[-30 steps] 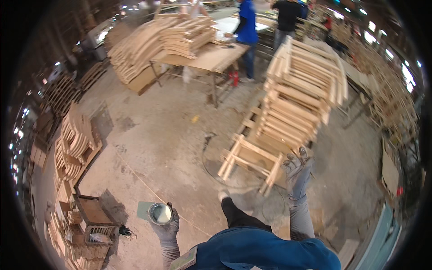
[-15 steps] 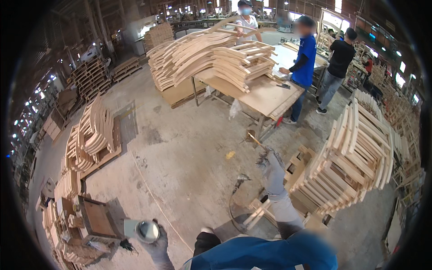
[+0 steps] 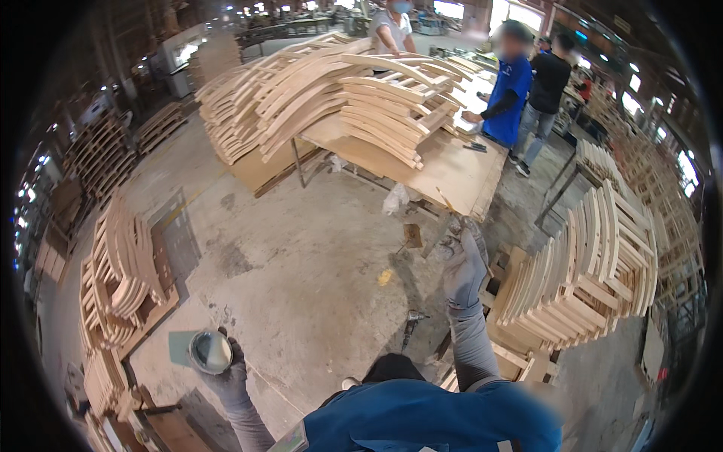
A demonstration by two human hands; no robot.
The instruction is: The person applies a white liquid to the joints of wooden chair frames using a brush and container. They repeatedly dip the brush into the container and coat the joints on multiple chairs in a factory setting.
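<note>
Workshop floor point(image 3: 301, 264) with wooden frames point(image 3: 380, 113) stacked on a table point(image 3: 459, 169). Neither hand touches a frame; how many are finished or left cannot be judged. Left hand point(image 3: 228, 377): fingers curled around a cup point(image 3: 210, 352), low at left. Right hand point(image 3: 463, 260): fingers closed on a thin stick point(image 3: 444, 199), pointing toward the table; contact there is unclear.
</note>
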